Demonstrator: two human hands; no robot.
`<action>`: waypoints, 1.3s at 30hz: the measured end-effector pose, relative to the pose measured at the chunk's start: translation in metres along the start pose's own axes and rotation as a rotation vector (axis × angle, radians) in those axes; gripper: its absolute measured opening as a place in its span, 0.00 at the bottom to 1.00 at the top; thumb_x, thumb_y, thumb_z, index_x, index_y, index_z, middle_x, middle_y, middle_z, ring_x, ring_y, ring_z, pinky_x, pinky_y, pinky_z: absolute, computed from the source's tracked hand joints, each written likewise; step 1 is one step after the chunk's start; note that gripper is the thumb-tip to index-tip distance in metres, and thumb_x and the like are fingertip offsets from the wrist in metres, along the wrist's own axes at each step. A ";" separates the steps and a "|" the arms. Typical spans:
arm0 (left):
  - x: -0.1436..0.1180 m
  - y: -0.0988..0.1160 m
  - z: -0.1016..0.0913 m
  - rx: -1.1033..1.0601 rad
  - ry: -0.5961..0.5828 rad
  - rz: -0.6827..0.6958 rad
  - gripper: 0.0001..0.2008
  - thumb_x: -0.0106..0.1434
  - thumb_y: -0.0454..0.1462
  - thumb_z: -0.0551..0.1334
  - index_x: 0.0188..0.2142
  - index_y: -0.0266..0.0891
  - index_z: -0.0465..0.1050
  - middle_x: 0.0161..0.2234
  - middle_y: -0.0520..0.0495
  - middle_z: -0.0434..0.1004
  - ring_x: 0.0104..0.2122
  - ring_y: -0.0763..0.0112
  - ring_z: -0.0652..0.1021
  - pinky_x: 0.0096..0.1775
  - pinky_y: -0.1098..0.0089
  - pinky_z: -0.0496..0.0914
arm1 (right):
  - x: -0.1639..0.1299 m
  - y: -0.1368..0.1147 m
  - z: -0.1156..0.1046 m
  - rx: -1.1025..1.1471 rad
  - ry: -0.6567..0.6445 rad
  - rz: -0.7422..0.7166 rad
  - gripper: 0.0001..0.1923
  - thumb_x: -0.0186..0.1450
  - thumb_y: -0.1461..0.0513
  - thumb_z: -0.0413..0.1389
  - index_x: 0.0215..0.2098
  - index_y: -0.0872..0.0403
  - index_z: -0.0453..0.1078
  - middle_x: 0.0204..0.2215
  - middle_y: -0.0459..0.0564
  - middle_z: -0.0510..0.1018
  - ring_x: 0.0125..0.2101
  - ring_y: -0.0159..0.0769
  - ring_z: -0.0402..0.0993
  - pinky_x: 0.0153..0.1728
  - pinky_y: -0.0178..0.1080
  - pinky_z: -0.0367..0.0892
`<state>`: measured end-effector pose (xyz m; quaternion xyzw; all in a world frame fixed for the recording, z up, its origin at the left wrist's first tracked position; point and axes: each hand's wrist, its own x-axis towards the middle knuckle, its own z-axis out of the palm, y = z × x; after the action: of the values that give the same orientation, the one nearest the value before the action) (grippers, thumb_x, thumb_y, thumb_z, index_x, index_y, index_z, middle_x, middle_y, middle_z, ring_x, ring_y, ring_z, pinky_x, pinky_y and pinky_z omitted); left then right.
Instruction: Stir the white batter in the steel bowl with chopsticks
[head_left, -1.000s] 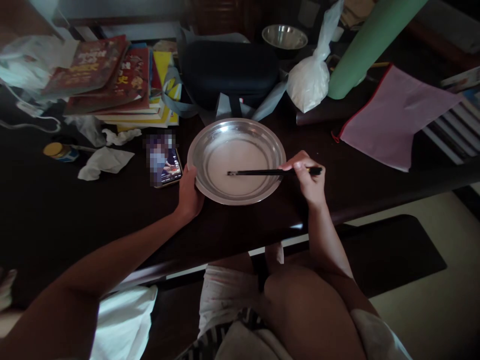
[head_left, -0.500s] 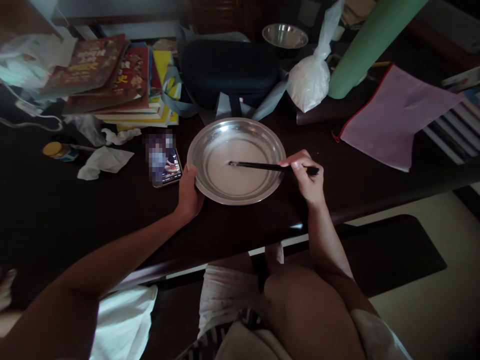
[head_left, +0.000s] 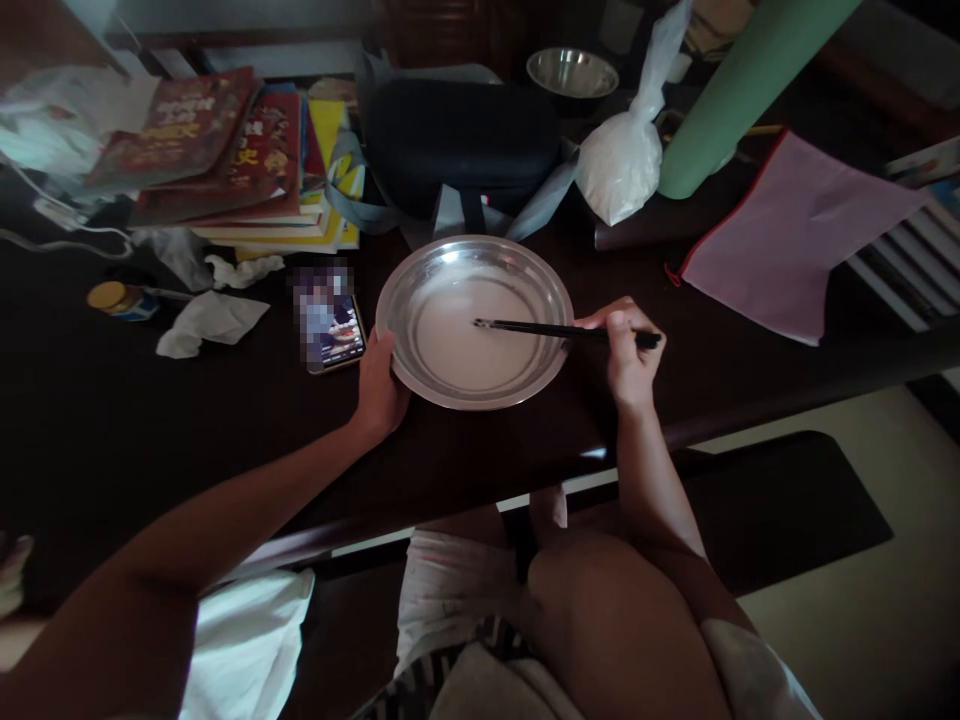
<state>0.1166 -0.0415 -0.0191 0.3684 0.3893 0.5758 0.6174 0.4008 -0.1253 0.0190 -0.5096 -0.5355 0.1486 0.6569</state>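
Chopsticks (head_left: 551, 328) gripped in my right hand (head_left: 628, 352), seemingly stirring; left hand (head_left: 379, 388) clasps the bowl (head_left: 480, 402) between; next stroke needs steadiness.

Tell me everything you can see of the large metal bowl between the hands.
The bowl is wide, round and silvery, apparently polished metal, with a broad rim and sloping walls. It sits upright on the dark table, holding a pale, whitish liquid. The left hand grips its rim, thumb on top. Dark chopsticks in the right hand extend over the opposite rim; whether they touch it is unclear.
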 end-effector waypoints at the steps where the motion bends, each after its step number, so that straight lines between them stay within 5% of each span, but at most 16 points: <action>1: 0.000 -0.001 0.000 -0.005 -0.001 0.003 0.20 0.56 0.53 0.77 0.38 0.42 0.79 0.41 0.47 0.86 0.49 0.55 0.85 0.53 0.60 0.81 | 0.000 0.000 0.000 0.032 0.042 0.021 0.20 0.74 0.47 0.58 0.28 0.46 0.79 0.24 0.43 0.80 0.30 0.35 0.80 0.37 0.43 0.73; 4: 0.002 -0.002 -0.001 -0.011 -0.001 0.006 0.22 0.55 0.54 0.77 0.39 0.42 0.79 0.42 0.47 0.86 0.47 0.56 0.85 0.53 0.60 0.81 | -0.001 -0.002 0.001 0.070 0.020 0.077 0.22 0.73 0.45 0.57 0.27 0.47 0.77 0.24 0.43 0.80 0.27 0.35 0.80 0.34 0.43 0.73; 8: 0.002 -0.003 -0.003 -0.007 -0.002 0.008 0.19 0.58 0.52 0.76 0.38 0.42 0.78 0.43 0.46 0.86 0.50 0.54 0.84 0.54 0.60 0.80 | 0.000 -0.001 0.000 -0.039 -0.146 0.051 0.20 0.72 0.45 0.58 0.29 0.46 0.79 0.27 0.44 0.83 0.37 0.39 0.82 0.43 0.46 0.76; 15: 0.001 -0.003 -0.003 -0.001 -0.028 0.013 0.20 0.57 0.54 0.76 0.39 0.43 0.79 0.42 0.47 0.86 0.49 0.56 0.84 0.54 0.60 0.80 | 0.000 0.000 0.000 0.029 0.061 0.064 0.22 0.73 0.45 0.57 0.27 0.46 0.77 0.23 0.44 0.80 0.27 0.35 0.78 0.33 0.44 0.73; 20: 0.002 -0.002 -0.004 0.031 -0.016 -0.002 0.18 0.61 0.51 0.73 0.40 0.41 0.78 0.43 0.47 0.85 0.53 0.56 0.83 0.53 0.60 0.79 | 0.000 0.001 0.000 -0.045 -0.154 0.012 0.19 0.73 0.47 0.59 0.30 0.46 0.80 0.27 0.44 0.82 0.37 0.38 0.82 0.43 0.46 0.75; 26: 0.001 -0.002 -0.001 0.018 -0.013 0.015 0.20 0.59 0.53 0.74 0.39 0.42 0.76 0.40 0.48 0.85 0.50 0.55 0.84 0.52 0.59 0.79 | -0.001 0.002 0.001 0.053 0.095 0.040 0.21 0.74 0.46 0.57 0.28 0.46 0.78 0.24 0.42 0.78 0.26 0.34 0.78 0.33 0.43 0.73; 33: 0.000 -0.001 0.001 0.015 0.008 0.007 0.18 0.58 0.50 0.74 0.38 0.42 0.77 0.39 0.48 0.85 0.47 0.57 0.84 0.50 0.61 0.81 | 0.000 0.001 -0.001 -0.052 -0.166 0.006 0.18 0.73 0.48 0.59 0.30 0.46 0.81 0.28 0.44 0.82 0.38 0.38 0.81 0.43 0.45 0.74; 39: 0.000 0.001 0.003 -0.011 0.027 -0.007 0.22 0.52 0.53 0.78 0.36 0.43 0.78 0.37 0.50 0.85 0.40 0.60 0.85 0.49 0.62 0.82 | -0.001 0.000 0.000 0.029 0.053 0.067 0.22 0.74 0.46 0.56 0.27 0.46 0.79 0.24 0.43 0.80 0.27 0.34 0.78 0.33 0.42 0.72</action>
<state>0.1190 -0.0416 -0.0165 0.3559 0.3959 0.5807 0.6159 0.4004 -0.1265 0.0184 -0.5214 -0.4983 0.1648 0.6729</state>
